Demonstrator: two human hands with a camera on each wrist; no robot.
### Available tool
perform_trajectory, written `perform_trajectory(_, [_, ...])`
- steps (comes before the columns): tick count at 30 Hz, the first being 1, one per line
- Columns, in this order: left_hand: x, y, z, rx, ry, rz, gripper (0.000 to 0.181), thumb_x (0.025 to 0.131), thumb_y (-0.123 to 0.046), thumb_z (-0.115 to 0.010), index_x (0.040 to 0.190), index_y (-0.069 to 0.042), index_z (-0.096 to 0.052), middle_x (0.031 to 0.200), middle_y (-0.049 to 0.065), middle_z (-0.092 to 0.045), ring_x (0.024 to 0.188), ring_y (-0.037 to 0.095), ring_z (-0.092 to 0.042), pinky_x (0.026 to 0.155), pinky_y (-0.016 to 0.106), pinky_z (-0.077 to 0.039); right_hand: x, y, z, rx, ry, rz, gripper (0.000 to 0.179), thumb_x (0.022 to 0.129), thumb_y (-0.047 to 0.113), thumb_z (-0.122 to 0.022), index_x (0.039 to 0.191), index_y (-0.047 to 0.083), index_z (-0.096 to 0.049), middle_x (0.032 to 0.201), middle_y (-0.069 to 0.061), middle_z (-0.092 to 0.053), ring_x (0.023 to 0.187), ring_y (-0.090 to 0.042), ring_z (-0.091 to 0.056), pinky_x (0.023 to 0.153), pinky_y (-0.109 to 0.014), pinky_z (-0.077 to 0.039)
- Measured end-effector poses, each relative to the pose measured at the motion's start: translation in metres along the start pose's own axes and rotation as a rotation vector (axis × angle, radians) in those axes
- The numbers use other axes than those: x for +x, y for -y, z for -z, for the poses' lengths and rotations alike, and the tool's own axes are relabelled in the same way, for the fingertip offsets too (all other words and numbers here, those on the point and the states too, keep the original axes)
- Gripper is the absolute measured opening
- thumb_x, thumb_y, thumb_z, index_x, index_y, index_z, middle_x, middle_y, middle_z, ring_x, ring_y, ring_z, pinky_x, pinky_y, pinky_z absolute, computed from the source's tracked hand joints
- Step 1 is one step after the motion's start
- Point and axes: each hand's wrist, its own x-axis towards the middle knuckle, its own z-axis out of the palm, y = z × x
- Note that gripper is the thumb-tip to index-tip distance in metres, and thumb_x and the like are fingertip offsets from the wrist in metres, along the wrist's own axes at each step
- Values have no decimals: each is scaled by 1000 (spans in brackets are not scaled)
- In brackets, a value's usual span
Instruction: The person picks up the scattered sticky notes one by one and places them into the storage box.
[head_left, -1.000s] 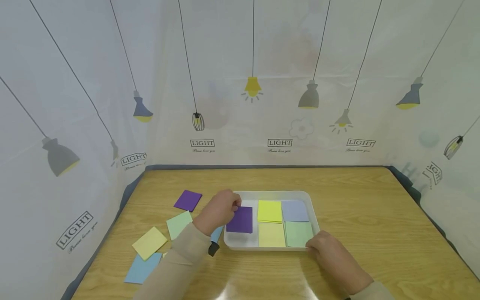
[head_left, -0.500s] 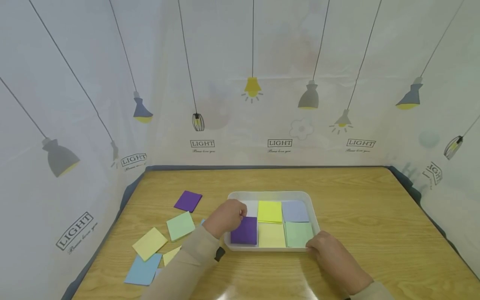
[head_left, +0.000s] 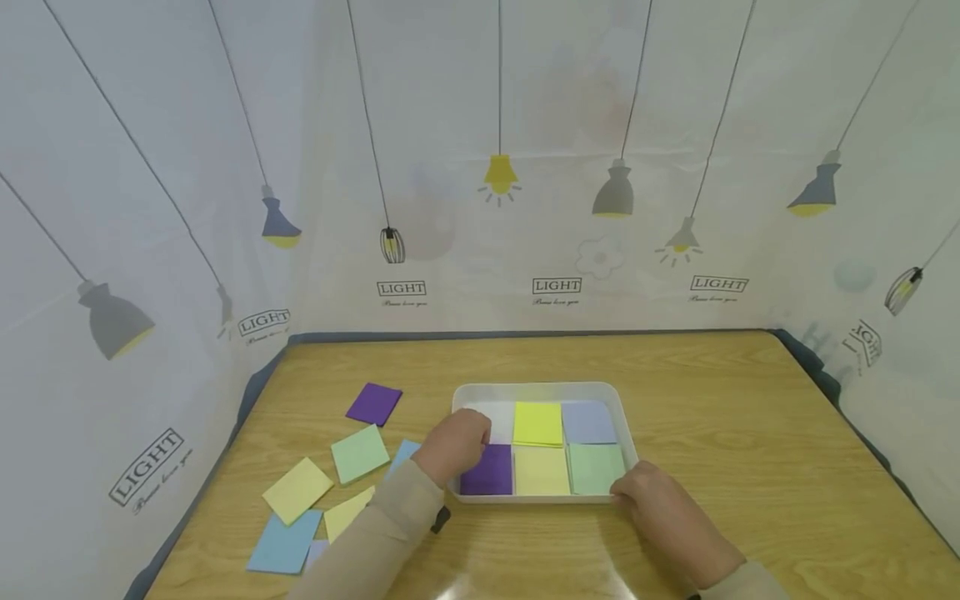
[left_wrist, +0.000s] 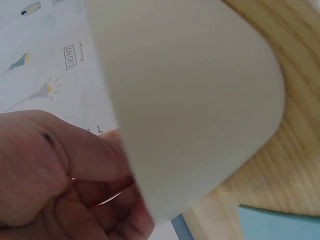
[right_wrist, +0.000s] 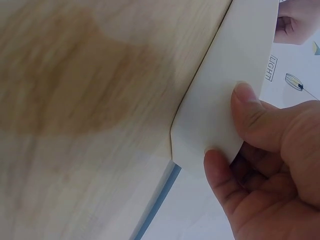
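Observation:
A white tray (head_left: 540,499) holds square sticky-note pads: bright yellow (head_left: 537,423), lilac (head_left: 589,422), pale yellow (head_left: 542,471), green (head_left: 597,469) and purple (head_left: 486,471). The purple pad lies at the tray's front left, and my left hand (head_left: 453,446) reaches over the left wall and pinches its far-left edge. In the left wrist view the tray wall (left_wrist: 200,100) hides those fingertips. My right hand (head_left: 660,508) grips the tray's front right corner. The right wrist view shows its thumb and a finger against the outer wall (right_wrist: 210,120).
Loose pads lie on the wooden table (head_left: 750,433) to the left: purple (head_left: 373,404), green (head_left: 360,454), pale yellow (head_left: 297,491), blue (head_left: 285,542), and others partly under my left sleeve (head_left: 382,533). A white printed curtain (head_left: 480,325) encloses the table's back and sides.
My left hand has brought the purple pad toward me, from the left middle of the tray down to its front left, beside the pale yellow pad. The right hand has stayed at the corner.

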Motion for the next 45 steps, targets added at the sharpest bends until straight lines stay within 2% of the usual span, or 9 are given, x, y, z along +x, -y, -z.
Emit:
perform_trajectory(7, [0, 0, -6, 67, -18, 9, 17, 91, -5, -69, 77, -11, -61, 79, 0, -62, 74, 12, -55, 68, 28, -51, -1, 1, 1, -4, 10, 13, 6, 82, 6, -79, 79, 11, -78, 73, 8, -65, 71, -1, -50, 64, -21, -51])
perform_trajectory(17, [3, -2, -12, 133, 17, 66, 11, 92, -9, -68, 81, -11, -68, 81, 1, -68, 77, 17, -63, 74, 34, -56, -2, 1, 1, 1, 13, 24, 8, 83, 9, -79, 77, 13, -77, 73, 9, -65, 71, 0, -50, 63, -20, -51])
perform_trajectory(25, [2, -3, -12, 178, -23, 50, 10, 88, -9, -71, 79, -12, -68, 79, 1, -69, 75, 18, -63, 73, 37, -54, -1, 3, 2, 0, 7, 12, 7, 83, 9, -78, 78, 12, -77, 73, 9, -64, 72, -1, -50, 64, -20, -51])
perform_trajectory(31, [4, -2, -13, 189, -15, 50, 8, 90, -11, -70, 82, -11, -69, 80, 2, -69, 78, 18, -64, 76, 37, -54, -1, 3, 3, 2, 15, -23, 6, 84, 8, -78, 80, 11, -77, 75, 8, -63, 73, -2, -51, 65, -21, -52])
perform_trajectory(37, [4, 1, -14, 144, -19, 61, 5, 92, -14, -71, 87, -11, -71, 84, 1, -67, 80, 17, -61, 79, 34, -53, -1, 3, 2, 26, 24, -52, 6, 85, 7, -77, 80, 11, -77, 76, 7, -64, 74, -2, -51, 65, -21, -52])
perform_trajectory(41, [3, 2, -12, 42, -42, 88, 8, 95, -11, -67, 88, -9, -71, 86, 3, -60, 81, 17, -55, 76, 32, -53, -1, 3, 3, 38, 20, -45, 6, 85, 7, -77, 80, 11, -77, 76, 7, -64, 74, -2, -52, 65, -21, -52])
perform_trajectory(45, [1, 3, -8, -61, -98, 100, 9, 96, -7, -64, 92, -7, -72, 89, 6, -58, 85, 19, -54, 78, 34, -54, -1, 2, 3, 40, 14, -29, 7, 85, 6, -77, 79, 11, -77, 75, 8, -64, 74, -2, -51, 65, -21, -52])
